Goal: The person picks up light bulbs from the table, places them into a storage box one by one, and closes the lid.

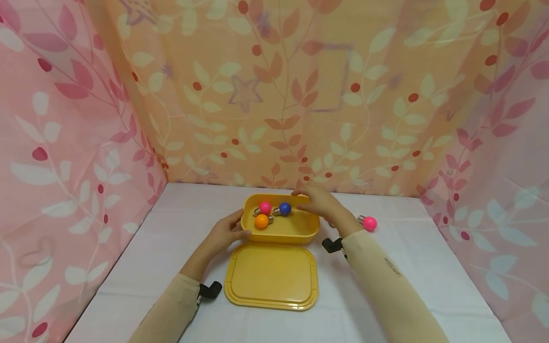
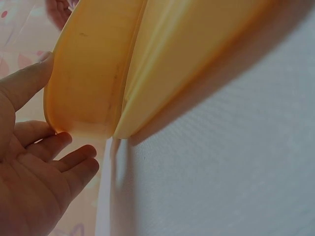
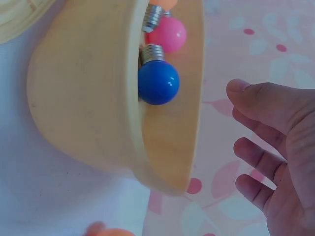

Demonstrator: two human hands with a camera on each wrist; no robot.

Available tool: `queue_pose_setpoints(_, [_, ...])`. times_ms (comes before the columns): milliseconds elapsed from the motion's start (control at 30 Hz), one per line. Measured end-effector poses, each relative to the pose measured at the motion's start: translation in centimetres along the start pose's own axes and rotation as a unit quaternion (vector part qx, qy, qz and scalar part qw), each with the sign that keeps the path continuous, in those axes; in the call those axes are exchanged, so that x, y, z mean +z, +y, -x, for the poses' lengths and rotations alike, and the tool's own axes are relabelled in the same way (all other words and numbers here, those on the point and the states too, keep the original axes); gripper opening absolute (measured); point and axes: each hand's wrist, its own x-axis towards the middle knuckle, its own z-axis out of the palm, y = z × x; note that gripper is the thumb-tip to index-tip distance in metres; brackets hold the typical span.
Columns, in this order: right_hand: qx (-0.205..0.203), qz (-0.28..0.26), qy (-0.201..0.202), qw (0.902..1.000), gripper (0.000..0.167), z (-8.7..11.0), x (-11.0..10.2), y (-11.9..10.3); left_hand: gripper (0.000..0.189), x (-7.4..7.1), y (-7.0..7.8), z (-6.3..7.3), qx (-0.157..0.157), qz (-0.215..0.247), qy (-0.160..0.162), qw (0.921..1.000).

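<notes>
Beige fabric sleeve [image 1: 386, 286], right-front of yellow plastic box [image 1: 283, 235] | my left hand [image 1: 223, 232], fingers spread, touches its left end | right hand [image 1: 319, 200], fingers apart, empty, over right end | round pink metal-based bulb [image 1: 370, 223] right of box: sleeve brush could roll it

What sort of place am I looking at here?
Most likely a small makeshift booth set up for filming tabletop work: a pale-orange leaf-print backdrop and pink leaf-print side panels surround three sides of a white-covered table, and small black devices, perhaps cameras, sit at the person's beige cuffs.
</notes>
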Motion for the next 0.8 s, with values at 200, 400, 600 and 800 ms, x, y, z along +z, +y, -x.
queue_pose_setpoints(200, [-0.026,0.015,0.032,0.9990,0.043,1.9,-0.7,0.1,0.086,0.0,0.0,0.1,0.001,-0.005,0.002,1.0000])
queue_pose_setpoints(400, [-0.027,0.022,0.065,0.9973,0.045,4.0,-1.0,0.3,0.087,-0.1,-0.1,0.1,-0.002,-0.001,0.003,1.0000])
queue_pose_setpoints(600, [-0.042,0.019,0.105,0.9934,0.044,6.2,-0.9,0.6,0.088,-0.1,0.0,0.1,0.003,0.000,0.002,1.0000])
queue_pose_setpoints(800, [-0.027,-0.008,0.134,0.9905,0.043,8.1,-0.4,1.0,0.086,0.0,-0.1,0.1,0.012,0.000,0.005,0.9999])
